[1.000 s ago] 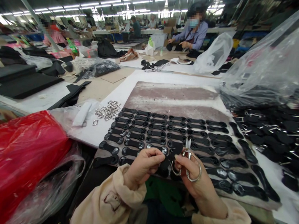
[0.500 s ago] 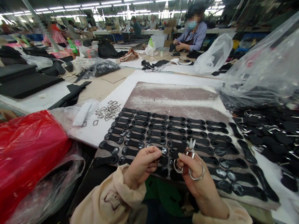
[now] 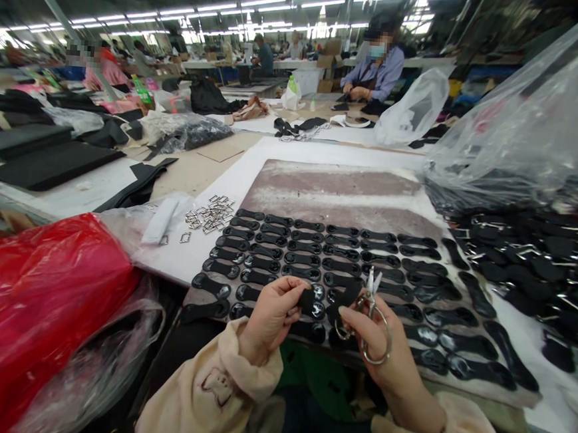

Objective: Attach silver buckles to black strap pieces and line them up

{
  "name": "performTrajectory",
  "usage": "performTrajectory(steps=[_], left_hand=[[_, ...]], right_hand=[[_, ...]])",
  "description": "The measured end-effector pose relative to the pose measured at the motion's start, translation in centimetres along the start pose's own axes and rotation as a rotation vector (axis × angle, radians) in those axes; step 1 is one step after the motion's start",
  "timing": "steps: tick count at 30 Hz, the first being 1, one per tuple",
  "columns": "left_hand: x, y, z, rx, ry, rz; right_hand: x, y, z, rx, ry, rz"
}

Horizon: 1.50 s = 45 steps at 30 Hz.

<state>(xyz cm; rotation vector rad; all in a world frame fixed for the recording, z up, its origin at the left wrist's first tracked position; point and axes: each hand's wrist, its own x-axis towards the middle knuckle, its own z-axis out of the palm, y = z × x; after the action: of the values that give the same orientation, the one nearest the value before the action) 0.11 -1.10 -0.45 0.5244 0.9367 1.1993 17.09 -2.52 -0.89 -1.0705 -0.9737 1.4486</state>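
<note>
My left hand [image 3: 272,314] pinches a small black leather piece [image 3: 306,300] at its end, just above the near edge of a grey board [image 3: 335,197]. My right hand [image 3: 378,343] holds silver scissors [image 3: 371,313] through the finger loops, blades pointing up and slightly apart, beside a second black piece [image 3: 345,296]. Both hands wear cream sleeves. Rows of several shiny black tab-shaped pieces [image 3: 311,251] lie flat on the board in front of the hands.
A red plastic bag [image 3: 32,303] bulges at the left. Small metal buckles [image 3: 209,213] lie on white paper. A heap of black pieces with buckles [image 3: 530,262] sits right, under a large clear bag [image 3: 526,128]. A masked person [image 3: 375,66] works at the far table.
My hands have drawn slightly apart. The left hand now holds its black piece clear of the right, and the scissors have tilted right with blades a little open.
</note>
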Motion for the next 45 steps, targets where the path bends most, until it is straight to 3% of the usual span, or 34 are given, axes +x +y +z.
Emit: performTrajectory(steps=[5,8,17,23,25,33,38,42,45], left_hand=[[0.0,-0.3,0.2,0.043,0.03,0.082],[-0.1,-0.3,0.3,0.033,0.044,0.065],[-0.3,-1.0,0.4,-0.086,-0.096,-0.045],[-0.2,-1.5,0.3,-0.317,-0.173,-0.39],[-0.2,-1.6,0.4,-0.336,-0.171,-0.433],[-0.7,-1.7,0.7,-0.091,-0.155,-0.226],[-0.6,-1.6,0.7,-0.023,-0.175,-0.221],[-0.9,-0.7,0.6,-0.057,-0.236,-0.227],[-0.8,-0.2,0.4,-0.067,-0.258,-0.23]], right_hand=[[-0.2,0.1,0.0,-0.118,-0.003,-0.03],[-0.4,-0.1,0.2,-0.198,-0.034,-0.049],[-0.2,-0.4,0.9,-0.232,0.017,-0.043],[-0.3,0.1,0.9,-0.197,-0.027,-0.02],[-0.3,0.1,1.0,-0.174,-0.037,-0.008],[0.1,0.2,0.3,-0.158,0.001,-0.006],[0.1,-0.1,0.3,-0.207,0.031,0.003],[-0.2,-2.6,-0.9,-0.386,0.09,-0.063],[-0.7,-5.5,-4.2,-0.731,0.212,-0.186]])
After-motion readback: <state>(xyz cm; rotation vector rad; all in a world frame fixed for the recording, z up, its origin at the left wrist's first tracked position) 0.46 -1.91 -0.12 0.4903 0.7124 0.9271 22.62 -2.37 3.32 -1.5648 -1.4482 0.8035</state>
